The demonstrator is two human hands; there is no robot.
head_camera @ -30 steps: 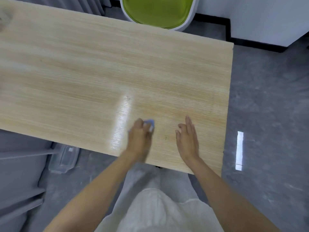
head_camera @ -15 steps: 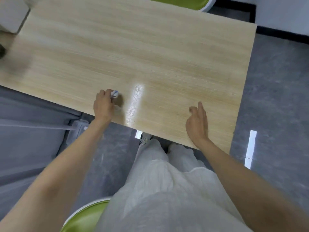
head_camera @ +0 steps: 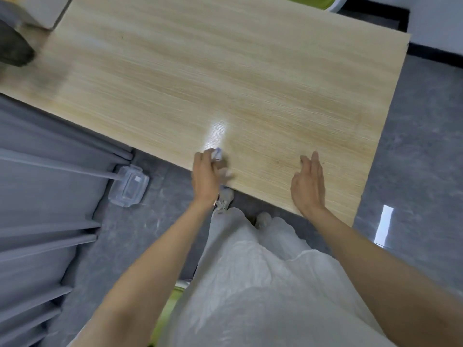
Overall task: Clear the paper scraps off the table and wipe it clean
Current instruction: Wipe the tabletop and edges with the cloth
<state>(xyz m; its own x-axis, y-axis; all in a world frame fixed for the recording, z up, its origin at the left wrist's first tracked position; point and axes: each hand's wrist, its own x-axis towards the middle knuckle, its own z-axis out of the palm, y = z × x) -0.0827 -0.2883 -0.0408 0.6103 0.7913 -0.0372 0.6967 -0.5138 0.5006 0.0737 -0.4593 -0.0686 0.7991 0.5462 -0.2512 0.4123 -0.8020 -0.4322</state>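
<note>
The little white-and-blue wad (head_camera: 217, 154) is pinched at my fingertips (head_camera: 208, 153), pressed down on the table (head_camera: 225, 71) close to its near edge, right at the foot of the bright streak of glare (head_camera: 217, 132). Half a second ago I had it swung out to the left along this edge, far from my other hand; now it's back toward the middle. So that's a side-to-side pass over the near strip. I read this as the wiping stage, since no loose scraps show anywhere on the wood.

My left hand (head_camera: 206, 176) is curled round the wad, which pokes out just past the fingers on the far side. Whether it's a wipe or balled paper, I can't tell. My right hand (head_camera: 309, 184) lies flat on the wood, fingers straight and nearly together, well apart from the wad.

Out on the floor (head_camera: 413, 146) to my left sits a clear plastic box (head_camera: 129, 185). A dark, blurred object (head_camera: 12, 46) stands at the table's far left end.
</note>
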